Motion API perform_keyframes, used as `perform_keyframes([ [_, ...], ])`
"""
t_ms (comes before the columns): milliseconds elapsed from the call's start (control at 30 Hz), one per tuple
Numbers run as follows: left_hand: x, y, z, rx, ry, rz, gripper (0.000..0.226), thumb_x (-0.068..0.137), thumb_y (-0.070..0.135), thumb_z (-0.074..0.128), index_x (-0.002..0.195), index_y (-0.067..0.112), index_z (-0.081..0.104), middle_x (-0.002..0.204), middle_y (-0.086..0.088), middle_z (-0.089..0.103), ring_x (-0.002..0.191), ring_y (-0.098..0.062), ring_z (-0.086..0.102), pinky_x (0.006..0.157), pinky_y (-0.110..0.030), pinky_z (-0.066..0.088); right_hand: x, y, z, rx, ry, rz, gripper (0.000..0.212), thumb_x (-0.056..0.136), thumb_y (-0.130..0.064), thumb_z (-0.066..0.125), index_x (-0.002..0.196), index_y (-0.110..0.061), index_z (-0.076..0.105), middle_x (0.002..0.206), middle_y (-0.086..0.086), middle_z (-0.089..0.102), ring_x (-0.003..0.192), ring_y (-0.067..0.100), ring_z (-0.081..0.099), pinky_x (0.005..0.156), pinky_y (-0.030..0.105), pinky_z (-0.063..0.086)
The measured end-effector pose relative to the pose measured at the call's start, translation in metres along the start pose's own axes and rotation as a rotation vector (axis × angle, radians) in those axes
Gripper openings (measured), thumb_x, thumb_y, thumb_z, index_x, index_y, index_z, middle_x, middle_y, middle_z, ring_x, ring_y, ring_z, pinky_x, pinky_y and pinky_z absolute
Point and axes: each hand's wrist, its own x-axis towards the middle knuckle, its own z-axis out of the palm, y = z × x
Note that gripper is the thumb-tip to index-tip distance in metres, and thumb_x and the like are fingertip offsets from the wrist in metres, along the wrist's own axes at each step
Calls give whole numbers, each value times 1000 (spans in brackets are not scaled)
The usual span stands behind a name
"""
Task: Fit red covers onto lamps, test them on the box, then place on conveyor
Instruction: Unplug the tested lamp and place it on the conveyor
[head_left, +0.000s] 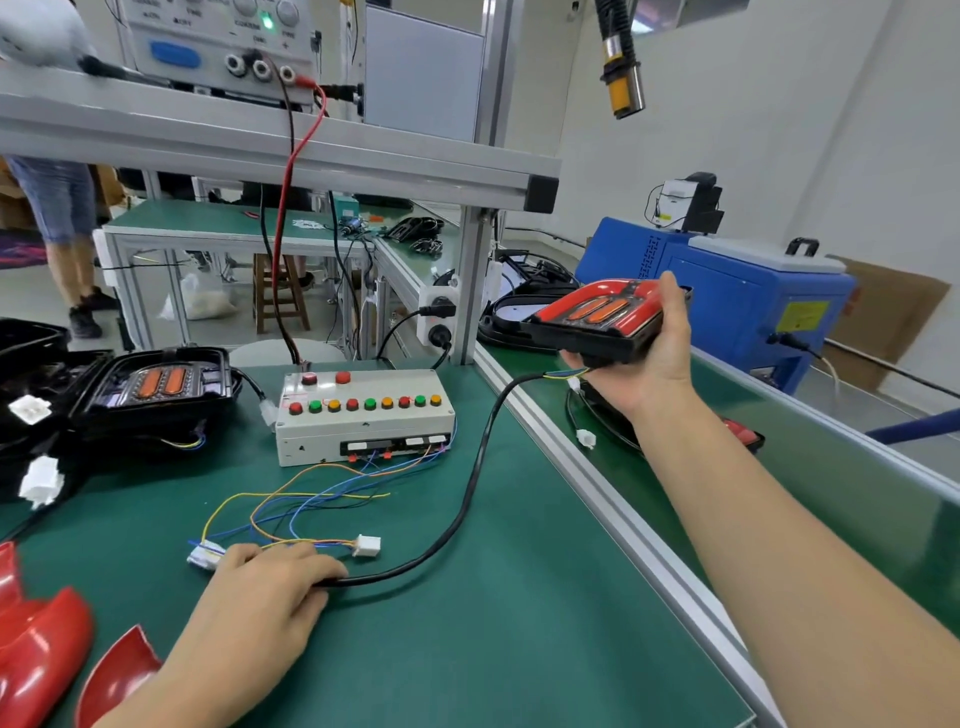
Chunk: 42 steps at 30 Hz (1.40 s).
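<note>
My right hand grips a black lamp with a red cover fitted on it, held in the air above the green conveyor. The lamp's black cable runs back across the bench to my left hand, which rests on the cable's end beside a white connector. The grey test box with red, green and amber buttons stands in the middle of the bench. Uncovered black lamps lie at the left. Loose red covers sit at the near left corner.
Another covered lamp lies on the conveyor under my right arm, and more black lamp housings at its far end. Coloured wires trail from the test box. A power supply sits on the shelf above. A blue machine stands beyond the conveyor.
</note>
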Motion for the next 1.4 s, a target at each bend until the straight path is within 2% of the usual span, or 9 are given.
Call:
perform_keyframes([
  [133, -1, 4, -7, 4, -7, 4, 25, 89, 22, 59, 104, 41, 65, 92, 25, 57, 97, 1, 56, 85, -23, 25, -5, 5, -12, -2, -36, 22, 64, 76, -58, 69, 121, -14, 61, 118, 17, 69, 105, 36, 66, 87, 53, 54],
  [233, -1, 2, -6, 36, 124, 116, 32, 59, 2, 84, 71, 28, 72, 66, 18, 60, 66, -8, 61, 68, -27, 33, -13, 13, -29, -21, -24, 59, 62, 75, -56, 68, 117, -12, 62, 116, 19, 69, 106, 37, 66, 93, 55, 51],
  [467, 2, 16, -20, 169, 442, 236, 23, 59, 6, 59, 68, 20, 74, 73, 4, 64, 78, -21, 40, 61, -36, 35, -37, 33, -84, -243, 167, 227, 37, 92, -43, 57, 116, -16, 66, 110, 14, 72, 88, 30, 72, 84, 44, 52],
  [600, 7, 27, -24, 190, 485, 248, 37, 68, 6, 36, 67, 16, 72, 73, 2, 65, 71, -20, 34, 50, -34, 40, -50, 40, -110, -308, 223, 279, 26, 95, -33, 56, 112, -16, 65, 97, 17, 75, 75, 30, 74, 57, 43, 58],
  [800, 17, 43, -20, 149, 497, 300, 39, 69, 2, 31, 67, 11, 68, 78, 0, 66, 72, -22, 48, 51, -30, 43, -49, 34, -123, -602, 310, 314, 30, 92, -35, 62, 103, -7, 67, 91, 15, 75, 74, 27, 74, 67, 39, 53],
  [1033, 21, 63, -11, 35, 395, 431, 27, 66, 1, 45, 75, 9, 69, 89, 0, 66, 78, -18, 45, 72, -24, 40, -37, 27, -109, -1378, 265, 102, 27, 92, -30, 63, 93, -3, 69, 94, 16, 74, 88, 32, 70, 88, 45, 54],
  [1200, 21, 78, -4, -149, 334, 398, 25, 65, -4, 58, 81, 10, 70, 92, 4, 67, 76, -18, 52, 71, -22, 42, -48, 40, -70, -2032, 225, -121, 38, 94, -37, 54, 114, -5, 59, 123, 15, 58, 112, 34, 54, 96, 42, 44],
  [1300, 23, 83, -1, -313, 349, 312, 25, 67, -7, 58, 80, 9, 71, 90, 5, 69, 77, -18, 55, 73, -20, 42, -71, 59, -35, -1693, -17, -315, 36, 96, -34, 56, 126, -13, 60, 131, 3, 59, 118, 21, 55, 95, 27, 40],
  [1400, 24, 85, -1, -359, 340, 283, 23, 68, -6, 57, 79, 9, 71, 88, 5, 69, 77, -20, 57, 73, -23, 42, -96, 84, 1, -1251, -314, -70, 23, 93, -32, 60, 116, -27, 62, 117, -4, 69, 108, 6, 63, 99, 20, 46],
])
